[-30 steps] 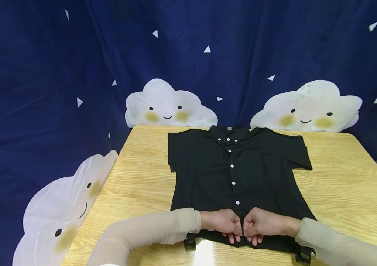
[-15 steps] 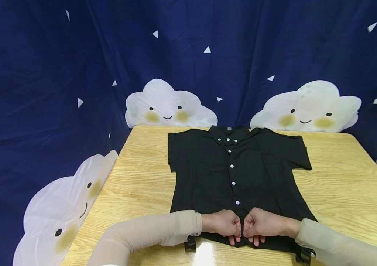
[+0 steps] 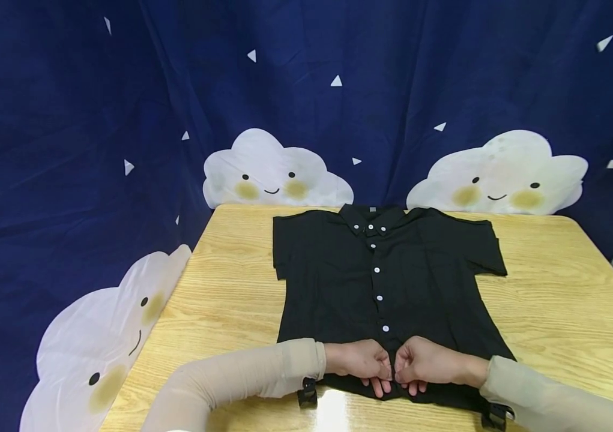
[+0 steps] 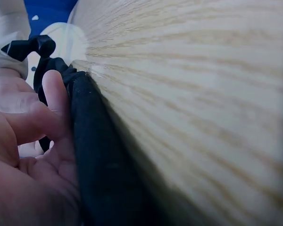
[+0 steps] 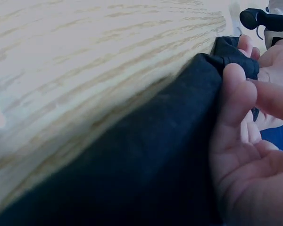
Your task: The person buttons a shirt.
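Observation:
A black short-sleeved shirt (image 3: 333, 288) lies spread front side up, its collar at the far side and a row of white buttons down the middle. At its lower end my left hand (image 3: 364, 362) pinches the cloth just left of the front opening. My right hand (image 3: 431, 361) pinches the opposite edge, knuckles close to the left ones. In the left wrist view, curled fingers (image 4: 56, 101) press against the dark hem (image 4: 104, 160). The right wrist view has the thumb and fingers (image 5: 233, 101) at the shirt's bunched edge (image 5: 212, 66). The lowest part of the opening is partly hidden by the hands.
The shirt rests on a light wooden table (image 3: 225, 288), with bare wood on both sides. Behind and to the left hangs a dark blue curtain (image 3: 306, 90) printed with white smiling clouds (image 3: 279, 174) and small triangles. Dark wrist cameras (image 3: 307, 393) sit under the beige sleeves (image 3: 252, 369).
Hardly anything differs. Both hands stay at the shirt's lower front opening, with only slight finger shifts, and the shirt lies as before.

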A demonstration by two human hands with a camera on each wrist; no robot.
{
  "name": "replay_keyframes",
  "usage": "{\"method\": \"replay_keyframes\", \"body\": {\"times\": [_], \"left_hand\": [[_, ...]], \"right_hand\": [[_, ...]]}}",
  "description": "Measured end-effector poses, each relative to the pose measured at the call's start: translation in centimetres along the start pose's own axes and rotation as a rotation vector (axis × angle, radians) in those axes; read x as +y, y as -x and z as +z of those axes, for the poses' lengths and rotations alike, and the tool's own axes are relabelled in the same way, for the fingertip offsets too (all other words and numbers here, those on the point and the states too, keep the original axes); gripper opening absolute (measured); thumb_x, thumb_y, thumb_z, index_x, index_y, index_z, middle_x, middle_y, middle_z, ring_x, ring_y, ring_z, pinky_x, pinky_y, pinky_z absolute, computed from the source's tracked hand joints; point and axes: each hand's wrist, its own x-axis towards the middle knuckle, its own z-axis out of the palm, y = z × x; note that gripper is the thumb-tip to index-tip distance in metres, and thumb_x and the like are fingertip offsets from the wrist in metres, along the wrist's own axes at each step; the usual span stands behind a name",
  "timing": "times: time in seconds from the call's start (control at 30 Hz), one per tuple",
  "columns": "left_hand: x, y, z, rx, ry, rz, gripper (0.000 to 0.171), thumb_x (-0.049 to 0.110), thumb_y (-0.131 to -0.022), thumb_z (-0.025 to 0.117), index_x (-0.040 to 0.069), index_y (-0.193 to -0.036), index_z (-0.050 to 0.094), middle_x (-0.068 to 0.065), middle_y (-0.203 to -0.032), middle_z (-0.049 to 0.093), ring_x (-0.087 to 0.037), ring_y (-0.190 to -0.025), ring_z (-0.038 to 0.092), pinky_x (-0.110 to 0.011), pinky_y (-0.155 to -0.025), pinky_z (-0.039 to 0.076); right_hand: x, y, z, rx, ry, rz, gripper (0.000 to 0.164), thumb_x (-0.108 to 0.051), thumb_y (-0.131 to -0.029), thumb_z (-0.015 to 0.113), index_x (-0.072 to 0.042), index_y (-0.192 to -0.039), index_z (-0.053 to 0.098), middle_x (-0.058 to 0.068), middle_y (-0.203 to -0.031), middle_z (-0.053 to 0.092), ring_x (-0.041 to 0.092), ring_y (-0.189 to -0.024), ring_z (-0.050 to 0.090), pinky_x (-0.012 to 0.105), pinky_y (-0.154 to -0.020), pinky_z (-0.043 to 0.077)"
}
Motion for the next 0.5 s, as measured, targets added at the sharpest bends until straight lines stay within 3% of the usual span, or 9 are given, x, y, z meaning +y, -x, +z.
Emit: {"method": "replay_keyframes", "body": {"times": [0.13, 0.27, 0.37, 0.5], "left_hand": [[-0.05, 0.03, 0.31, 0.052, 0.000, -0.010, 0.018, 0.002, -0.091, 0.056, 0.004, -0.074, 0.059, -0.001, -0.062, 0.063, -0.005, -0.051, 0.059, -0.019, -0.043, 0.036], [-0.09, -0.08, 0.52, 0.093, 0.002, -0.021, 0.019, 0.003, -0.089, 0.059, 0.005, -0.070, 0.062, -0.001, -0.060, 0.064, -0.005, -0.049, 0.058, -0.019, -0.041, 0.035], [-0.14, -0.16, 0.57, 0.102, 0.006, -0.022, 0.019, 0.005, -0.089, 0.060, 0.005, -0.070, 0.063, -0.001, -0.060, 0.065, -0.004, -0.049, 0.059, -0.019, -0.041, 0.035], [-0.20, -0.20, 0.64, 0.100, 0.013, -0.018, 0.018, 0.007, -0.091, 0.060, 0.005, -0.074, 0.065, 0.000, -0.061, 0.064, -0.004, -0.049, 0.058, -0.019, -0.041, 0.035]], "right_hand": [[-0.05, 0.00, -0.05, -0.001, -0.009, 0.002, 0.009, 0.003, -0.082, 0.057, 0.002, -0.077, 0.064, 0.010, -0.068, 0.064, 0.010, -0.054, 0.060, 0.019, -0.047, 0.046], [-0.41, 0.11, -0.11, -0.013, -0.079, 0.064, 0.018, -0.010, -0.089, 0.060, 0.004, -0.078, 0.065, 0.010, -0.068, 0.064, 0.010, -0.054, 0.061, 0.020, -0.049, 0.048], [-0.63, 0.19, -0.07, -0.003, -0.111, 0.105, 0.025, -0.018, -0.087, 0.067, 0.004, -0.076, 0.065, 0.008, -0.064, 0.064, 0.009, -0.053, 0.061, 0.020, -0.049, 0.048], [-0.74, 0.16, 0.10, 0.024, -0.094, 0.119, 0.019, -0.007, -0.086, 0.062, 0.000, -0.069, 0.061, 0.006, -0.060, 0.062, 0.009, -0.052, 0.060, 0.019, -0.047, 0.047]]}}
